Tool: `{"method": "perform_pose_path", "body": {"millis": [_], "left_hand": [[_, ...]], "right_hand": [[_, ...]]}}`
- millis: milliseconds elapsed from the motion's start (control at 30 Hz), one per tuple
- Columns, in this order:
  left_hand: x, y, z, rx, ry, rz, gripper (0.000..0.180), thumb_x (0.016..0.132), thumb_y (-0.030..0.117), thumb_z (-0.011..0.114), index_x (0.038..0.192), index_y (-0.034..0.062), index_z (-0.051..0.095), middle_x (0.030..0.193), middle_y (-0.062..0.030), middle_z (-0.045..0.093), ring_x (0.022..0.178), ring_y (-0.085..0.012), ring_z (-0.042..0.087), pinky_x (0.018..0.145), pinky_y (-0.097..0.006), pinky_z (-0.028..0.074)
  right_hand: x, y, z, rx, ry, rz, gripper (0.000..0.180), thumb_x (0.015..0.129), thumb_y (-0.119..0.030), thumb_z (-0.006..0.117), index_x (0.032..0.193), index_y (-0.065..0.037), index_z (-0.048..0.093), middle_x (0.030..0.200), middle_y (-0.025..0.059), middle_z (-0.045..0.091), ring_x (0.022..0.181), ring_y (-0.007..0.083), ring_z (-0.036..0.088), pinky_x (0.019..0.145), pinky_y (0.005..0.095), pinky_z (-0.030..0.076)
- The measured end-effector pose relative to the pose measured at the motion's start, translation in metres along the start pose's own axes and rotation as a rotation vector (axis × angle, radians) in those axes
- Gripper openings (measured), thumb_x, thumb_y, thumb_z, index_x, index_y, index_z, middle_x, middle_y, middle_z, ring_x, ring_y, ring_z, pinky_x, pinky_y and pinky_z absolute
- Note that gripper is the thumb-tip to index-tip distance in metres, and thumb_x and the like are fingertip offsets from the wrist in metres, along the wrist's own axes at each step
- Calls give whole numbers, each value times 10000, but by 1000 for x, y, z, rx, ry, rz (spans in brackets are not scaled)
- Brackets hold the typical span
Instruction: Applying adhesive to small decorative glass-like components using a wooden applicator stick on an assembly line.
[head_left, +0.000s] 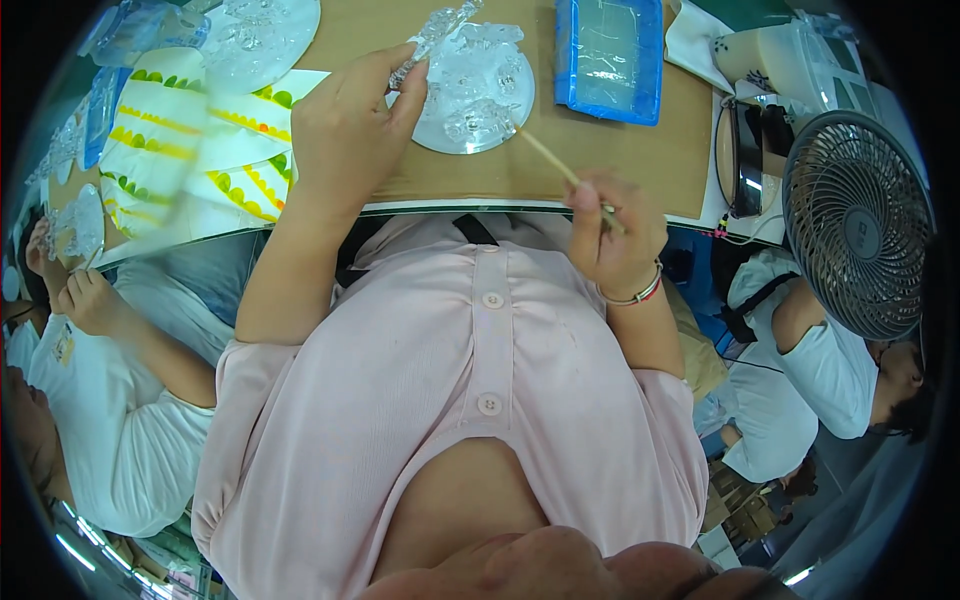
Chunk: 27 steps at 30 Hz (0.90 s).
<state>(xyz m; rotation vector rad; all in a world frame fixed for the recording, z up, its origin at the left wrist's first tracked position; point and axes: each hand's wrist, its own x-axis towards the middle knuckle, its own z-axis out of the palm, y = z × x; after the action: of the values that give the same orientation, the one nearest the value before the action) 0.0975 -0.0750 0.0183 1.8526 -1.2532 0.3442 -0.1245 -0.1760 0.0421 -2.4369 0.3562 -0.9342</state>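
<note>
My left hand (360, 125) is raised over the table's near edge, its thumb and fingers pinched round a clear, knobbly plastic piece (441, 27). Beneath and beside that piece lies a round white plate (462, 146) carrying several clear plastic pieces (482, 121). My right hand (618, 230) grips a thin wooden stick (549, 157) near its lower end. The stick slants up and left, its tip at the plate's right side by a clear piece; whether they touch I cannot tell.
A blue tray (567, 85) lies right of the plate. Further right are a phone (745, 160), a drink cup (752, 55) and a round fan (860, 225). Patterned white sheets (155, 135) and another plate (290, 55) are left. Co-workers sit on both sides.
</note>
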Motion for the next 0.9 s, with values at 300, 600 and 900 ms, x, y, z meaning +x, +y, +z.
{"method": "perform_pose_path", "body": {"millis": [300,600,900], "left_hand": [[-1,-3,-6,16,0,25,159,765,140,723,896,69,668,709,-54,660,592,-197,631,535,-293,492],[65,-31,-9,-602,40,720,524,692,130,763,1154,64,524,1267,-161,502,1091,-344,529,875,-378,467],[66,-36,-33,-385,-781,259,634,601,74,801,1156,102,495,1318,-78,466,1207,-295,470,945,-373,442]], "right_hand": [[2,-16,11,74,-72,-46,46,893,-30,562,889,-4,524,737,117,651,604,209,634,541,275,486],[-4,2,1,-8,45,141,84,925,-57,543,892,14,511,752,121,652,616,127,629,545,221,483],[-1,-21,11,31,-78,-117,51,881,-12,565,861,-9,518,741,131,648,581,219,618,529,280,482]]}}
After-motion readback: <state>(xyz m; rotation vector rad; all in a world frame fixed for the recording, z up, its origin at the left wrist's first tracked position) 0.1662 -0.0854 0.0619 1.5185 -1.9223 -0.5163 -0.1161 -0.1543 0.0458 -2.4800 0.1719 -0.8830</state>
